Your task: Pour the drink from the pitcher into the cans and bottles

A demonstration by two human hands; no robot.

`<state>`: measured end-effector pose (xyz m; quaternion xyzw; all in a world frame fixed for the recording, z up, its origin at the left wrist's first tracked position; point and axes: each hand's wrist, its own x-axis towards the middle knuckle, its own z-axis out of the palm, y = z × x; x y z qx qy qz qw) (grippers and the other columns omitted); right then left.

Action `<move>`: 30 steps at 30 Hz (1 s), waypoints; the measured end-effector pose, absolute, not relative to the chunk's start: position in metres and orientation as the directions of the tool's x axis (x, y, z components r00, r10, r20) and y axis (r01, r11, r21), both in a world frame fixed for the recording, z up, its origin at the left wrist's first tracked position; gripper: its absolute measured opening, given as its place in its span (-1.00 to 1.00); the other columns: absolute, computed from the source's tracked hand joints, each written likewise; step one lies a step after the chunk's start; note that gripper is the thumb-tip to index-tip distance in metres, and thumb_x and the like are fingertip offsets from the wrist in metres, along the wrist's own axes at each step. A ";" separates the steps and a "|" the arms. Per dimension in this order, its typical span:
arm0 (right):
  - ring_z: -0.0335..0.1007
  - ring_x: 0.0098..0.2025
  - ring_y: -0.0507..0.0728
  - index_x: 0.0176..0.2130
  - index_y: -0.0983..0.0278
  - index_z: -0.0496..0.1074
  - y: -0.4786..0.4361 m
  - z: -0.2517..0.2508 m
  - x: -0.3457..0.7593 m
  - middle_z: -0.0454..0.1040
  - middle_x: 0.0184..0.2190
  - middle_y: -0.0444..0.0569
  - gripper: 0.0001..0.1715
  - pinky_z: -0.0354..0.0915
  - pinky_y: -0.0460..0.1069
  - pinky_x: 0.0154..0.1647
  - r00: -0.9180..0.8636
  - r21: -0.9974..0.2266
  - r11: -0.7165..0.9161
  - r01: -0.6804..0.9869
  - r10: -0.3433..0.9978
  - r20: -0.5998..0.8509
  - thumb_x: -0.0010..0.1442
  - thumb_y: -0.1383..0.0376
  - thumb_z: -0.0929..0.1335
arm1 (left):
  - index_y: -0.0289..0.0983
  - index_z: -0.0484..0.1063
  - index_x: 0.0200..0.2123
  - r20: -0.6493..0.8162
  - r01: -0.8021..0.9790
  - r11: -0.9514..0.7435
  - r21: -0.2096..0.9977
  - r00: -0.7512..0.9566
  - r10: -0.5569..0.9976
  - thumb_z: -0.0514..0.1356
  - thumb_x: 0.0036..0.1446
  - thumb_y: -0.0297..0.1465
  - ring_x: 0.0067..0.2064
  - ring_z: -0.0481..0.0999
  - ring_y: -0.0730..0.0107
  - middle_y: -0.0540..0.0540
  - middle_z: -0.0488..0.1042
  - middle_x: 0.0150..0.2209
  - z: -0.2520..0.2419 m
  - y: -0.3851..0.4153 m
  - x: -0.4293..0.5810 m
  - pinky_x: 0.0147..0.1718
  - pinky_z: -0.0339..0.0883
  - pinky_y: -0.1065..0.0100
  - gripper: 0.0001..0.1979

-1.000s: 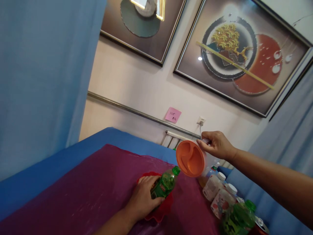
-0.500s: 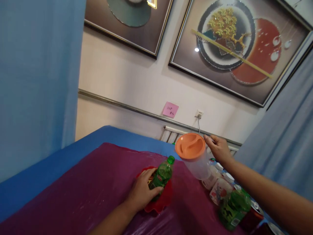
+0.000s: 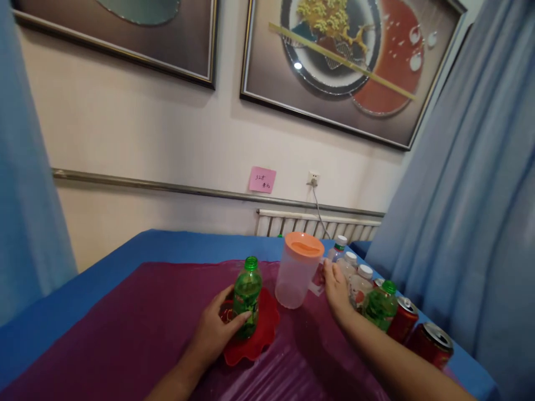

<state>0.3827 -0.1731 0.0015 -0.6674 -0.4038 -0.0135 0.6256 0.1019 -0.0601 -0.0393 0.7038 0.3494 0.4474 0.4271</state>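
Observation:
My left hand (image 3: 217, 323) is wrapped around a green plastic bottle (image 3: 247, 295), which stands upright and capless on a red scalloped plate (image 3: 267, 328). Right of it is a translucent pitcher (image 3: 295, 275) with an orange lid (image 3: 304, 245), upright or nearly so. The fingers of my right hand (image 3: 336, 287) are curled at the pitcher's right side, where its handle would be; the grip itself is partly hidden. Whether the pitcher's base touches the purple sheet (image 3: 159, 312) is hard to tell.
Along the right edge stand several bottles with white caps (image 3: 363, 284), another green bottle (image 3: 380, 306) and red cans (image 3: 430, 342). The table has a blue cover (image 3: 184, 245). Behind it are a radiator (image 3: 343, 224) and a wall rail (image 3: 175, 188). A blue curtain (image 3: 472, 184) hangs at right.
The pitcher has come down and straightened from its tilt, with my right hand at its side. My left hand stays on the green bottle. The view has turned and levelled.

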 end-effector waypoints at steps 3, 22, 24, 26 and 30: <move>0.26 -0.46 0.16 -0.46 0.13 0.19 -0.173 -0.010 0.383 0.29 -0.55 -0.13 -0.33 0.28 0.04 -0.41 0.696 -0.832 0.107 0.544 0.496 0.519 0.25 -0.33 0.12 | -0.26 0.43 0.09 0.343 0.132 -0.408 0.903 0.347 0.873 0.42 -0.15 -0.21 -0.04 0.66 0.00 -0.22 0.65 -0.02 -0.039 -0.057 0.101 0.03 0.53 -0.02 -0.31; 0.44 -0.25 0.26 -0.24 0.23 0.40 -0.190 -0.021 0.392 0.51 -0.32 0.03 -0.54 0.37 0.13 -0.18 0.708 -0.808 0.135 0.574 0.413 0.573 0.28 -0.10 0.27 | -0.25 0.48 0.03 0.374 0.195 -0.451 0.871 0.331 0.866 0.42 -0.19 -0.11 -0.08 0.68 -0.03 -0.19 0.67 -0.06 -0.035 -0.059 0.103 -0.06 0.59 0.06 -0.31; 0.42 -0.01 0.32 -0.05 0.25 0.39 -0.203 -0.023 0.383 0.49 -0.09 0.13 -0.57 0.32 0.22 0.05 0.690 -0.771 0.150 0.619 0.366 0.625 0.27 0.00 0.32 | -0.25 0.47 0.04 0.366 0.201 -0.446 0.872 0.337 0.867 0.42 -0.18 -0.12 -0.06 0.67 -0.04 -0.19 0.66 -0.06 -0.033 -0.061 0.103 -0.02 0.57 0.03 -0.32; 0.29 0.19 0.34 0.10 0.23 0.32 -0.216 -0.031 0.366 0.39 0.11 0.17 -0.55 0.18 0.28 0.24 0.625 -0.701 0.184 0.689 0.339 0.703 0.28 0.11 0.34 | -0.25 0.46 0.04 0.368 0.201 -0.450 0.870 0.343 0.864 0.40 -0.17 -0.13 -0.05 0.66 -0.03 -0.20 0.66 -0.05 -0.029 -0.063 0.103 0.00 0.56 0.01 -0.33; 0.18 0.32 0.34 0.26 0.09 0.26 -0.223 -0.058 0.316 0.30 0.26 0.09 -0.41 0.14 0.30 0.33 0.428 -0.660 0.276 0.699 0.579 0.694 0.27 0.23 0.37 | -0.23 0.46 0.05 0.393 0.213 -0.484 0.849 0.358 0.847 0.40 -0.16 -0.11 -0.04 0.65 -0.03 -0.18 0.65 -0.04 -0.030 -0.066 0.102 0.01 0.55 0.01 -0.33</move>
